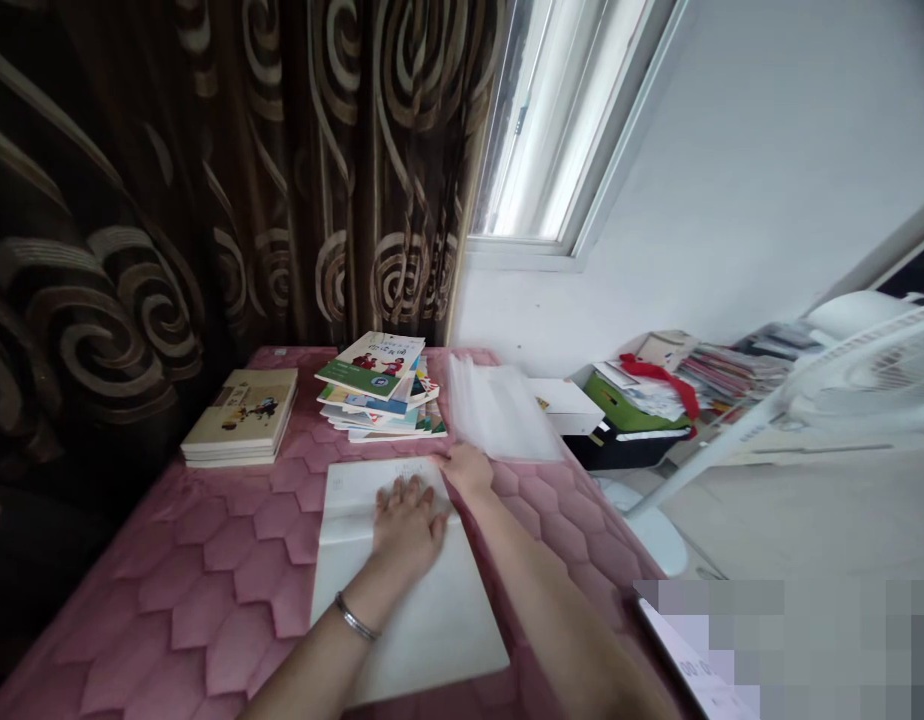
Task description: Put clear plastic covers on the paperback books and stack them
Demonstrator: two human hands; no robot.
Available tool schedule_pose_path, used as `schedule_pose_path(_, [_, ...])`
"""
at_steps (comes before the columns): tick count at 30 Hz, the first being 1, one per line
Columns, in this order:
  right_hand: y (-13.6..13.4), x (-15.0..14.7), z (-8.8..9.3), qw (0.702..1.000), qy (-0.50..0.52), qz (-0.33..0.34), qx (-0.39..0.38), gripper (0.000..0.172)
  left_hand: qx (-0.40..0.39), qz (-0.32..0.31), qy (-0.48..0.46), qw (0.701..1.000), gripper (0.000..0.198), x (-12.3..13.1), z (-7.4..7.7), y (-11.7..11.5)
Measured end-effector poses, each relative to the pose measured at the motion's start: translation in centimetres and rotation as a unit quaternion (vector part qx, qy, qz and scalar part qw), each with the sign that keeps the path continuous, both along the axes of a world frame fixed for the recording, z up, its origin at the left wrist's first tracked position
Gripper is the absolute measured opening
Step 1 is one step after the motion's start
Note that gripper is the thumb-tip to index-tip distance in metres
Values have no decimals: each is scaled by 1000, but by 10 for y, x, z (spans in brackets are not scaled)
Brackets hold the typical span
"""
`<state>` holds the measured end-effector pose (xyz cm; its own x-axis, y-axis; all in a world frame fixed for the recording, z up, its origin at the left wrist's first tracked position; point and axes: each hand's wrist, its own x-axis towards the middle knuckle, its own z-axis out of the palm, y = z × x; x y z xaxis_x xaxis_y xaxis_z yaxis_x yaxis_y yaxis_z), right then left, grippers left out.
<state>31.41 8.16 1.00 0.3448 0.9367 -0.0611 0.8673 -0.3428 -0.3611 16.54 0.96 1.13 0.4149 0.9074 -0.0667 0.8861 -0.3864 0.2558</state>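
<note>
Pale sheet (432,630) on a pink padded surface (229,545), whose cover is quilted in hexagons. Behind the far left side hangs a dark curtain (304,180) patterned with light spirals; to its right are a window (544,130) and a white wall (732,150). At the back of the surface stand, from left to right, a low, even stack of tan-covered books (241,412), a less regular pile of colourful books (372,365) and a spread of translucent plastic sheets (503,412). Beyond the right edge are a white box (565,405), a red cloth (661,378) lying over papers, and a white fan (874,365) on a slanting pole.

Both forearms enter from below. The left hand (408,525), with a silver bracelet (355,617) at its wrist, lies palm down with the fingers slightly spread. The right hand (469,470) reaches farther forward, its fingertips at the sheet's far right corner; whether they grip that corner cannot be told.

The sheet lies lengthwise beneath the left hand, which rests on its upper half, a crease crossing near that level. Its right edge runs beside the right forearm, and its far edge lies just in front of the colourful pile.
</note>
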Motion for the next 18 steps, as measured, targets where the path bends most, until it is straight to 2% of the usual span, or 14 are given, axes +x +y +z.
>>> schedule_pose_path(3, [5, -6, 3, 999, -22, -36, -9, 52, 8, -2, -7, 1000, 54, 1, -1, -2])
schedule_pose_path(7, [1, -11, 6, 998, -34, -43, -13, 52, 23, 0, -23, 999, 52, -7, 3, 6])
schedule_pose_path(10, [-4, -13, 8, 999, -36, -37, -14, 50, 18, 27, -13, 999, 50, -27, 7, 20])
schedule_pose_path(15, [-5, -12, 8, 999, -40, -16, -12, 48, 4, 80, 16, 997, 54, -77, 9, 40])
schedule_pose_path(18, [-2, -14, 10, 999, -47, 5, -13, 44, 4, 94, 8, 996, 59, -91, 6, 43])
